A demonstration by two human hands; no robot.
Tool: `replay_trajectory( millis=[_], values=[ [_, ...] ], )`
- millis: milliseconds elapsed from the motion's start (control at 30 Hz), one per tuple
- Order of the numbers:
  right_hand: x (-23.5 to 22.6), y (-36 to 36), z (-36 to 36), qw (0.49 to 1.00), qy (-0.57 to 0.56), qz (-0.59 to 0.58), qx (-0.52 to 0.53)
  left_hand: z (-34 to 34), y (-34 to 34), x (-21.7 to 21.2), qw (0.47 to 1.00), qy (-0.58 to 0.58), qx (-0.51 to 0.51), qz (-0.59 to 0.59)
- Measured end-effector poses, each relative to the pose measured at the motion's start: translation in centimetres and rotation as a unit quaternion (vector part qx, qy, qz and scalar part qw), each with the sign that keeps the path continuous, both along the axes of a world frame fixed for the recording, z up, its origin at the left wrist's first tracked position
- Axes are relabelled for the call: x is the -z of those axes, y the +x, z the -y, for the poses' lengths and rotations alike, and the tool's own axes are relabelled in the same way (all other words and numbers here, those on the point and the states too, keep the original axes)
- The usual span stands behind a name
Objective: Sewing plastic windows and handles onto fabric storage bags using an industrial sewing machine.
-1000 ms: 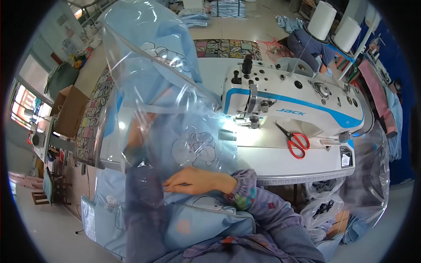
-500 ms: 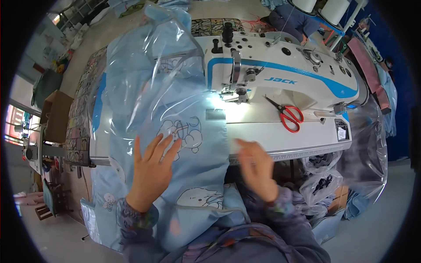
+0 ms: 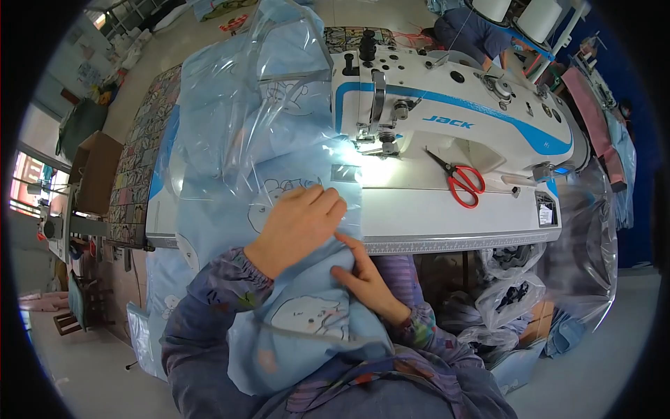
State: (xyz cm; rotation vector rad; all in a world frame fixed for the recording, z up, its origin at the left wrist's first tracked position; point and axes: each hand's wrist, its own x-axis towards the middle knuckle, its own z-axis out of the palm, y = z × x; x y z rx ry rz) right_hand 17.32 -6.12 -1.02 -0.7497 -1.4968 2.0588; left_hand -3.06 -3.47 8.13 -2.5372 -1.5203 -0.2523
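Observation:
Light blue fabric printed with cartoon animals drapes from the sewing machine's bed down over my lap. Clear plastic film covers its upper part. My left hand has its fingers bent around the fabric near the right edge, the fingertips partly hidden. Just below and right, my right hand grips the same edge with thumb and forefinger. Above my hands, the fabric passes beside the lit needle area of the white and blue sewing machine.
Red-handled scissors lie on the machine bed under the arm. Thread cones stand at the upper right. Plastic bags hang below the table's right side. A cardboard box is at the left. Another person bends down behind the machine.
My left hand has moved right from lying spread on the fabric and now bends around its edge. My right hand has come down and left onto that edge. The lower fabric is gathered up.

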Motion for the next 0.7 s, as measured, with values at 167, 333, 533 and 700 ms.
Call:
replay_trajectory(
  millis=[167,333,533,700],
  values=[
    [-2.2,2.6,0.1,0.989,-0.138,-0.051,0.034,0.2,1.9,3.2,0.998,-0.024,-0.039,0.032],
    [-3.6,4.4,-2.1,0.966,-0.244,-0.082,0.014,0.8,3.1,4.9,0.990,0.005,-0.094,0.108],
    [-3.9,4.3,-4.2,0.947,-0.315,-0.070,0.003,-0.2,3.3,4.9,0.987,-0.037,-0.118,0.102],
    [-3.6,3.7,-5.9,0.937,-0.334,-0.099,0.028,-2.0,2.8,4.7,0.988,-0.030,-0.123,0.082]
  ],
)
